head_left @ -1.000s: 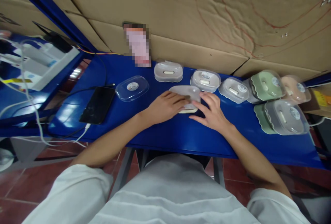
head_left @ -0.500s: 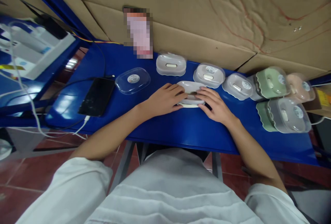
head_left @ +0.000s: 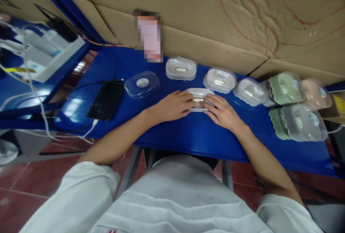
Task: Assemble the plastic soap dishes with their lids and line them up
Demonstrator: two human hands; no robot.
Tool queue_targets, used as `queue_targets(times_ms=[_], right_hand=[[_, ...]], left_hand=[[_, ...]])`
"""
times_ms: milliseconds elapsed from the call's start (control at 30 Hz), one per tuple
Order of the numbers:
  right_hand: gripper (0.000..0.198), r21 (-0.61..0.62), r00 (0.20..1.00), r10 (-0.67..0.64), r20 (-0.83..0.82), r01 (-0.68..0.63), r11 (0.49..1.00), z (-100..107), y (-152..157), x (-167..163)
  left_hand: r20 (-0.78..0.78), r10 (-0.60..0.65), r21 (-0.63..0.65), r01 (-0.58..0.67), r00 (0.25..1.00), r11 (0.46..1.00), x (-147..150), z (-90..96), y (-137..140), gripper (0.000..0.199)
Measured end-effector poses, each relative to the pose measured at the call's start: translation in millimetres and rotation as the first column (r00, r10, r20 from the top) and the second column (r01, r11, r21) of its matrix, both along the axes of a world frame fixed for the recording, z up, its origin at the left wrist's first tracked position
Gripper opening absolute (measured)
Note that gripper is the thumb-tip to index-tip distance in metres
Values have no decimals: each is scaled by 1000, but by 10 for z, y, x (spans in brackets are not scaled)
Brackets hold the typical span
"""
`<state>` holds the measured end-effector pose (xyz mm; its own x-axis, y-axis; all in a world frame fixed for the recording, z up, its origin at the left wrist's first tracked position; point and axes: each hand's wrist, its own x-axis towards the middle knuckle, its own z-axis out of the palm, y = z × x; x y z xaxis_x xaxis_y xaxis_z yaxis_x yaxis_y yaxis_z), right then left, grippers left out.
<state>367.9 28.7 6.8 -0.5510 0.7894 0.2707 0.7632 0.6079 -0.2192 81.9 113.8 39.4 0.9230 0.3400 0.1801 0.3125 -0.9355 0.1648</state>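
Dimmish light, white glare at left on long glossy blue tabletop, edges warped, pinkish upright rectangle pixelated

Glossy blue tabletop, lidded plastic boxes along its back.
On it: a black smartphone, a clear oval lid, an uncovered pale dish and, at its right end (the crowded one), green and peach boxes.
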Motion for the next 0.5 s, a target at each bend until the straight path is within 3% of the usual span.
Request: queue_targets(times_ms=[67, 100, 167, 233, 300, 333, 400, 500], right_hand=[[43, 12, 1000, 14, -17, -14, 1000, 0, -4, -14], [44, 23, 1000, 17, -25, -16, 1000, -1, -6, -15], [46, 36, 1000, 5, -29, -4, 999, -8, -12, -9], [50, 36, 999, -23, -36, 25, 999, -23, -16, 3], [55, 23, 997, -36, -61, 38, 999, -43, -17, 12], [57, 16, 996, -33, -80, 34, 999, -52, -18, 14], [63, 0, 993, -25, -118, 25, 1000, -68, -20, 9], [72, -11, 987, -54, -154, 53, 999, -87, -27, -16]], left_hand=[[41, 94, -15, -94, 995, 995, -128, 76, 119, 28], [63, 197, -7, -197, 978, 980, -219, 115, 194, 34], [58, 432, 37, -434, 900, 900, -436, 173, 355, 47], [-80, 603, 12, -605, 793, 796, -662, 182, 497, 67], [-251, 669, -75, -703, 700, 707, -845, 153, 593, 80], [-287, 669, -108, -718, 685, 688, -908, 138, 621, 80], [-278, 644, -153, -695, 713, 703, -960, 133, 634, 73], [-161, 570, -176, -592, 805, 786, -836, 209, 557, 61]])
